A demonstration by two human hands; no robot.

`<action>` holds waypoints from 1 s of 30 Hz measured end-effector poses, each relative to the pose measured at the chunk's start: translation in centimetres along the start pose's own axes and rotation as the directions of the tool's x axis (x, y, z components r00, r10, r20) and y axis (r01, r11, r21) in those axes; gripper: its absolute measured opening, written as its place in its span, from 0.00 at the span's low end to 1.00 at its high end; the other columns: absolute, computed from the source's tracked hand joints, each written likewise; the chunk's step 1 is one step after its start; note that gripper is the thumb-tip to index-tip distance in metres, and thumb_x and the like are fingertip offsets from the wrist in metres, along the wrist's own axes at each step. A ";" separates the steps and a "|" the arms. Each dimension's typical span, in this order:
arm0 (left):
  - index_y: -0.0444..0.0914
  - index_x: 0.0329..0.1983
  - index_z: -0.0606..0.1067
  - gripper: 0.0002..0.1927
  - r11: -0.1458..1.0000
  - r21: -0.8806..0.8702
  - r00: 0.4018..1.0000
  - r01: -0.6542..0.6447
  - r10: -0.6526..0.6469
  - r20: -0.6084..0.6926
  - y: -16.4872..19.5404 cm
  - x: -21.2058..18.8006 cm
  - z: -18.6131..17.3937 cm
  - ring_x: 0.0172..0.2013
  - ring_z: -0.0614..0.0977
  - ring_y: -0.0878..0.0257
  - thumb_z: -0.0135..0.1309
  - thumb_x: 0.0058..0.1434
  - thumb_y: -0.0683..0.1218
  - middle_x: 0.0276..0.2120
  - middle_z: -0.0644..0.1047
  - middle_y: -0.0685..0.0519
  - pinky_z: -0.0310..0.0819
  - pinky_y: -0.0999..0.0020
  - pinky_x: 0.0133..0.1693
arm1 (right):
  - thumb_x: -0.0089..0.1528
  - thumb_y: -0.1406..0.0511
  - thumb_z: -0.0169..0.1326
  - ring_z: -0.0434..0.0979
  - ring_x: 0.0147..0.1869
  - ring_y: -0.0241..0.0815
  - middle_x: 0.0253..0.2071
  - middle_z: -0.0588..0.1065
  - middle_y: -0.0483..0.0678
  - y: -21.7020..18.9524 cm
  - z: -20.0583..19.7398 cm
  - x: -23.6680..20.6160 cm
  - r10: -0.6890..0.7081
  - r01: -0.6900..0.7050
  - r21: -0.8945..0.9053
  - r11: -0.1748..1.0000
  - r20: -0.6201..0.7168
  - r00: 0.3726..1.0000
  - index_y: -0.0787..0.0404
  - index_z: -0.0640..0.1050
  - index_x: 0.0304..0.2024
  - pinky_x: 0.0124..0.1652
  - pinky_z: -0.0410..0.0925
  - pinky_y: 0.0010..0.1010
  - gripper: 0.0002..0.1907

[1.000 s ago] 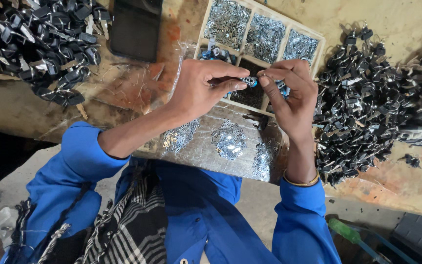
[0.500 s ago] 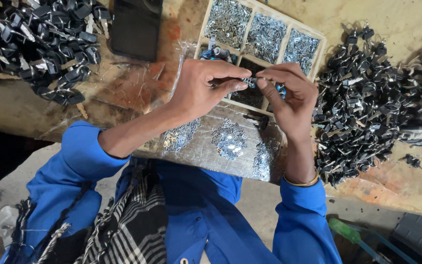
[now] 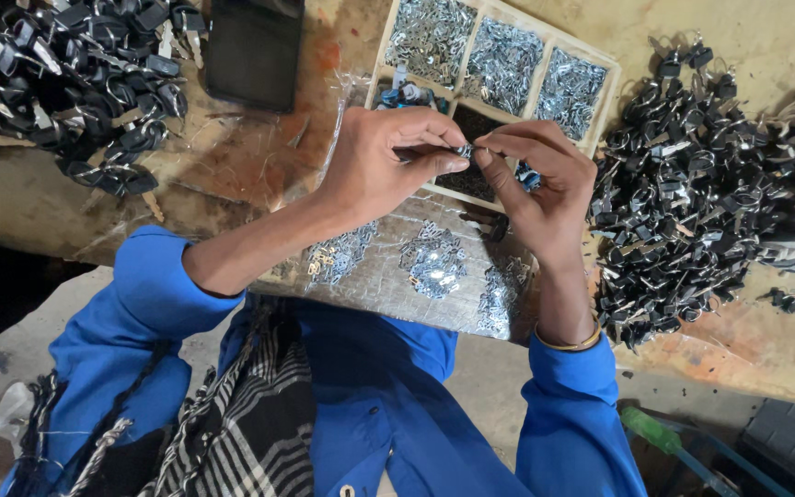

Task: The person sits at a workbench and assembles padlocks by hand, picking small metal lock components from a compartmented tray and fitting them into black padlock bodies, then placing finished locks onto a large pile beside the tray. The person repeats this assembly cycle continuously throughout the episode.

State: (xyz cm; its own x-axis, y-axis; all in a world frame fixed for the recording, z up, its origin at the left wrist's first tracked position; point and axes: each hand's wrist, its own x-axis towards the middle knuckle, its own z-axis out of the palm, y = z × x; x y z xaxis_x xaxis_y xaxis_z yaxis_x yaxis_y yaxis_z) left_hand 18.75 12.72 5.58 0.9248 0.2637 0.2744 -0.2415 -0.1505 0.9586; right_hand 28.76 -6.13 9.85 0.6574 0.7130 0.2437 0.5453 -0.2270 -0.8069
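A small metal part (image 3: 465,149) sits pinched between the two hands just above the middle of the frame, over the lower edge of a wooden divided tray (image 3: 611,75). It is too small to make out in detail; it looks silvery with a dark bit to it. The left hand (image 3: 381,164) comes in from the lower left, its thumb and fingertips (image 3: 453,164) closed on the part from the left side. The right hand (image 3: 540,184) meets it from the right, forefinger and thumb clenched on the same piece, and something blue (image 3: 528,177) shows tucked in the palm behind the fingers. A thin gold bangle (image 3: 565,342) circles the right wrist.

The tray runs across the upper middle of the frame, its upper compartments filled with heaps of tiny shiny metal pieces (image 3: 501,64); a lower compartment on the left holds some blue and silver bits (image 3: 407,94). Beneath the hands lies a sheet of clear plastic (image 3: 388,294) with small clusters of silver parts (image 3: 432,262) scattered on it.

To the right of the frame a big heap of black keyring-like pieces (image 3: 692,184) spreads over the worn orange-brown tabletop (image 3: 747,340). A second black heap (image 3: 66,83) fills the upper left, and beside it a dark flat phone-shaped slab (image 3: 255,51) lies near the top edge. Both blue sleeves (image 3: 131,322) reach up from the bottom, with a black-and-white checked cloth (image 3: 241,423) draped at the lower left.
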 end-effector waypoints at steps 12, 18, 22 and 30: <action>0.34 0.41 0.83 0.08 0.998 0.071 1.000 0.000 -0.001 0.026 0.0 -0.1 0.0 0.40 0.89 0.62 0.68 0.59 0.38 0.37 0.85 0.49 0.86 0.73 0.43 | 0.61 0.75 0.67 0.81 0.49 0.41 0.44 0.80 0.49 -0.9 -0.4 0.0 -0.014 0.015 -0.100 0.995 0.012 1.000 0.65 0.84 0.44 0.50 0.72 0.30 0.09; 0.35 0.43 0.82 0.08 0.996 0.079 0.997 -0.052 0.047 0.064 -0.5 0.0 0.2 0.43 0.89 0.60 0.67 0.61 0.37 0.39 0.85 0.48 0.87 0.72 0.45 | 0.61 0.72 0.67 0.81 0.49 0.42 0.44 0.81 0.47 -1.4 -1.3 0.4 -0.071 0.090 -0.211 0.973 0.097 0.993 0.62 0.84 0.43 0.51 0.69 0.32 0.09; 0.36 0.42 0.83 0.08 0.994 0.096 0.997 -0.059 0.054 0.056 -0.7 -0.2 0.2 0.43 0.89 0.60 0.68 0.60 0.37 0.39 0.85 0.48 0.87 0.71 0.44 | 0.61 0.72 0.68 0.80 0.51 0.42 0.46 0.81 0.45 -1.6 -1.3 0.4 -0.126 0.153 -0.270 0.951 0.113 0.986 0.61 0.84 0.44 0.51 0.67 0.32 0.10; 0.35 0.40 0.83 0.07 0.991 0.122 0.998 -0.051 0.047 0.037 -0.9 -0.2 0.1 0.41 0.89 0.60 0.67 0.60 0.37 0.40 0.85 0.48 0.87 0.71 0.42 | 0.61 0.71 0.70 0.79 0.49 0.40 0.48 0.79 0.44 -2.1 -1.1 0.8 -0.345 0.383 -0.453 0.805 0.166 0.924 0.59 0.84 0.46 0.51 0.66 0.35 0.11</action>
State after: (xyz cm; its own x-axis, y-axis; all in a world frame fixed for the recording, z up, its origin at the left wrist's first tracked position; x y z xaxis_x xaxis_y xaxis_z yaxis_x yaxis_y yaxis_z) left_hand 18.86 12.70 4.68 0.9227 0.2209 0.3160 -0.2508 -0.2786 0.9271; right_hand 28.69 -5.86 12.36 0.3324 0.8474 0.4141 0.9261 -0.2102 -0.3131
